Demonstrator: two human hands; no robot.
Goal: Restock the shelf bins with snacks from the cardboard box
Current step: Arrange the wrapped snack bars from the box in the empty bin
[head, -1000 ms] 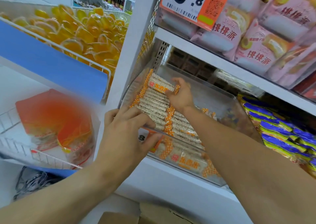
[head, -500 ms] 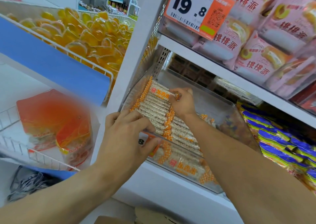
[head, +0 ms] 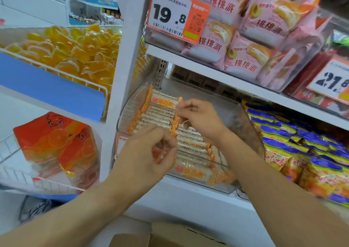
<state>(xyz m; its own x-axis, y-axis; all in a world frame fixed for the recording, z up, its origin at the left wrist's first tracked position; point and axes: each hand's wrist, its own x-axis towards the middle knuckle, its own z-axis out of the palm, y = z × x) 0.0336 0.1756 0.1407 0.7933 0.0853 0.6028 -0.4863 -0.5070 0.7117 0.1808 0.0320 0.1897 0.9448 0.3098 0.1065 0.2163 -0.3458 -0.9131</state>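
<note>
Head view, looking down at your two arms reaching into a clear plastic shelf bin (head: 251, 126) on a white shelf. Your left hand (head: 149, 152) hovers at the bin's front edge with fingers curled loosely toward the thumb; whether it pinches anything you cannot tell through the blur. Your right hand (head: 200, 116) sits deeper in the bin, fingers bent, fingertips touching the end of the top snack packet (head: 162, 105). The snack packets lie stacked in rows filling the bin's left part, clear wrappers with orange checked ends. The cardboard box (head: 170, 235) sits below, at the bottom edge of the view, flaps open. What could go wrong: the rows lean loosely against each other, so a nudge from your right wrist could tip the stack sideways into the bare right part of the bin; your left hand could also knock front packets over the low lip. Readable writing: an orange and white price tag (head: 175, 14) above reads 19.8, and a second price tag (head: 332, 80) at right begins 21. The packets' red characters are too blurred to read.
</note>
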